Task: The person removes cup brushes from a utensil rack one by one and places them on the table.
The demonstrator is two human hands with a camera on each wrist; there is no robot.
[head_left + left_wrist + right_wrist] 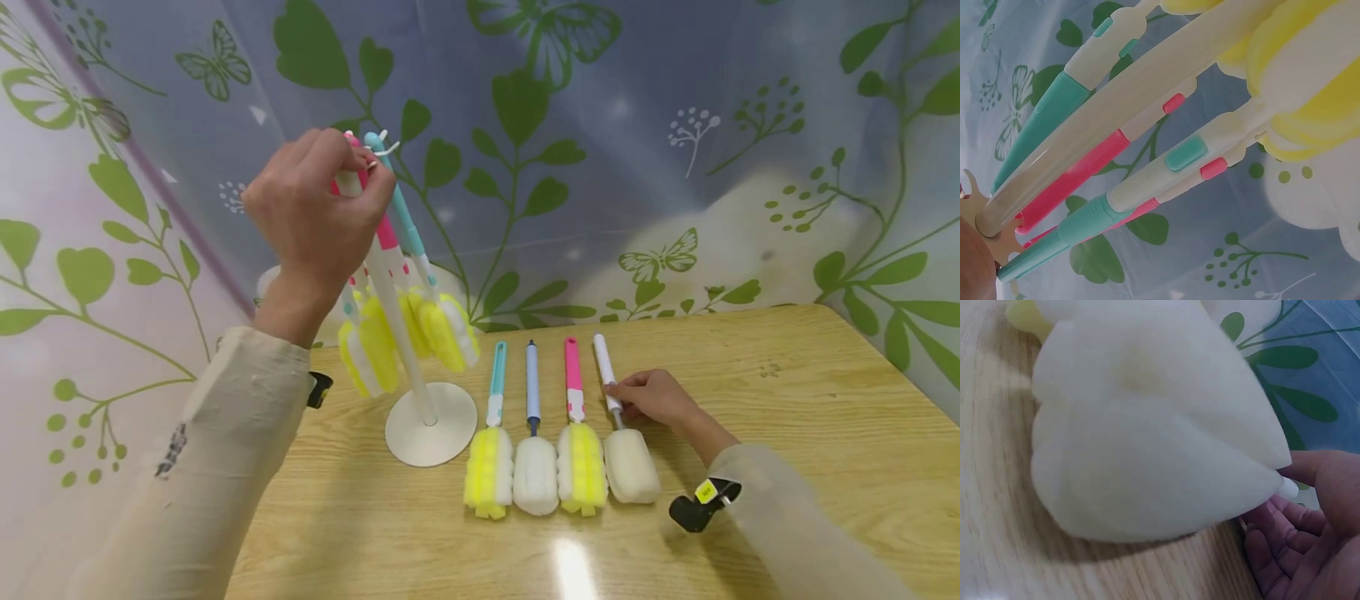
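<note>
My left hand [318,200] grips the top of a cream stand [442,450], at its hooks. Several sponge bottle brushes [448,333] with pink or teal handles and yellow-and-white heads hang there; the left wrist view shows their teal handle [1085,222] and pink handle [1079,178] around the pole [1110,103]. On the table, my right hand [660,400] pinches the white handle of a white sponge brush [632,467], the rightmost in a row. Its head [1147,456] fills much of the right wrist view, with the fingers [1335,487] behind it.
Left of that brush lie a pink-handled brush [581,467], a blue-handled brush [536,479] and a teal-handled brush [489,471], side by side on the wooden table [810,400]. A leaf-and-butterfly printed curtain [600,150] hangs behind the table.
</note>
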